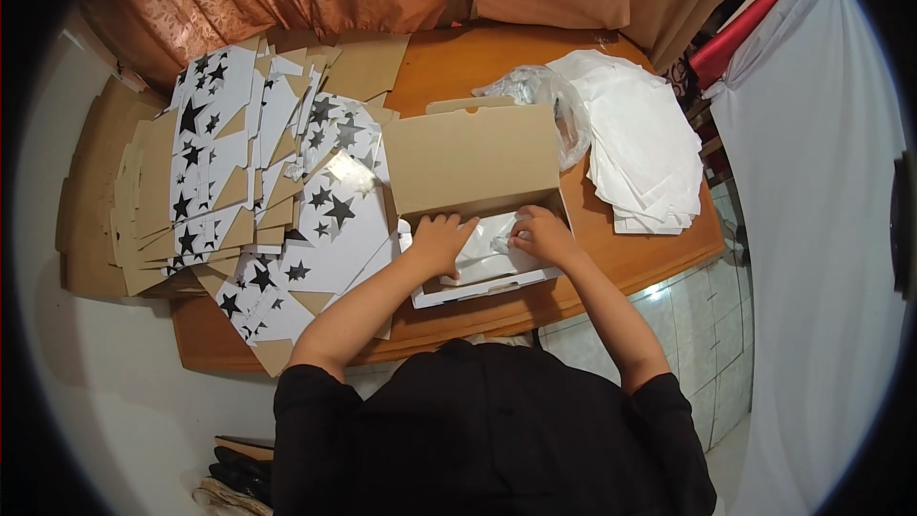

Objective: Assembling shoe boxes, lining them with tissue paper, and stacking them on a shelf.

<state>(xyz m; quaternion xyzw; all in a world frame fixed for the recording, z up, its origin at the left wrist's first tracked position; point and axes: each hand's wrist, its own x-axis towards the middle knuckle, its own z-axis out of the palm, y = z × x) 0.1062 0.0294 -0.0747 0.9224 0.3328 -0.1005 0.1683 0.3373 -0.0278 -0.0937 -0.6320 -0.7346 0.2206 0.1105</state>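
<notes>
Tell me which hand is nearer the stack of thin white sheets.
Right. The right hand is left of the stack of thin white sheets; the left hand is farther left.

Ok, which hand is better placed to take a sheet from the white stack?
Probably the right hand: it is nearer the white stack, which lies right of the open box. The left hand is farther off, toward the box's left side.
</notes>
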